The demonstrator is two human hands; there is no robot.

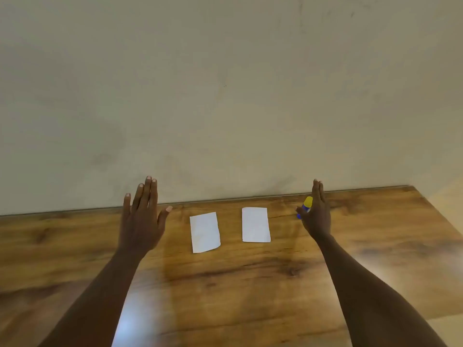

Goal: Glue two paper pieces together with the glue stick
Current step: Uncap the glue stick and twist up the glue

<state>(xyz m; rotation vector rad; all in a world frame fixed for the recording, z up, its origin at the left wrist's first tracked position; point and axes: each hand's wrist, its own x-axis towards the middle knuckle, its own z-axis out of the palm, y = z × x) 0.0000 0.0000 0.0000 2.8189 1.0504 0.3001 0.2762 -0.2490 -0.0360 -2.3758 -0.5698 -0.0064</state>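
Two white paper rectangles lie flat on the wooden tabletop (250, 284): the left paper (205, 232) has a slightly curled near corner and sits a little askew, the right paper (255, 224) is squarer to the wall, and both have their long axes running away from the person. The glue stick (306, 206) is blue with a yellow cap and is partly hidden by the right hand, so its full shape is not clear. The left hand (141, 221) is held palm down over the tabletop, its fingers (147, 194) straight and slightly spread with the thumb out to the side, the left paper just beyond the thumb tip. The right hand (317, 216) is turned on edge, fingers pressed together and pointing toward the wall; the glue stick stands just beside its thumb side, yellow cap up and tilted toward the wall. Whether the thumb touches it I cannot tell
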